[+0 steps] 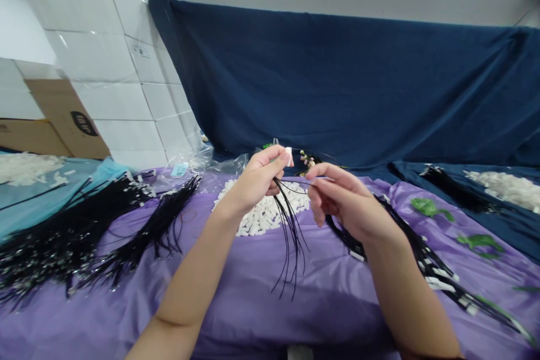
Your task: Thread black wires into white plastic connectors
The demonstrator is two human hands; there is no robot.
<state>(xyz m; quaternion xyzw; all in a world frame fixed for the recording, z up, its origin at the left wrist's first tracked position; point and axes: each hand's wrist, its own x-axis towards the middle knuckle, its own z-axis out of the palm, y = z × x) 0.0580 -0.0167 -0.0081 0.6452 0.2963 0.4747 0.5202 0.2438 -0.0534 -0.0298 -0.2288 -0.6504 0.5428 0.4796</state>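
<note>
While left hand (257, 177) pinches a white clip (288, 156), right hand (337, 197) pinches a cord (314, 178) — purple cloth (253, 292) bare below.

Bare purple cloth (261, 292) lies open below; black cords (84, 230) apparently crowd left.

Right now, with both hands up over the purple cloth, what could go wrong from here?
1. The left hand pinches a small white piece along with a bundle of black cords hanging loose; cords might slip out or tangle.
2. The right hand pinches one thin strand toward the piece; it could miss or bend.
3. If dropped, the piece would be hard to find among the pile of white pieces directly below.
</note>
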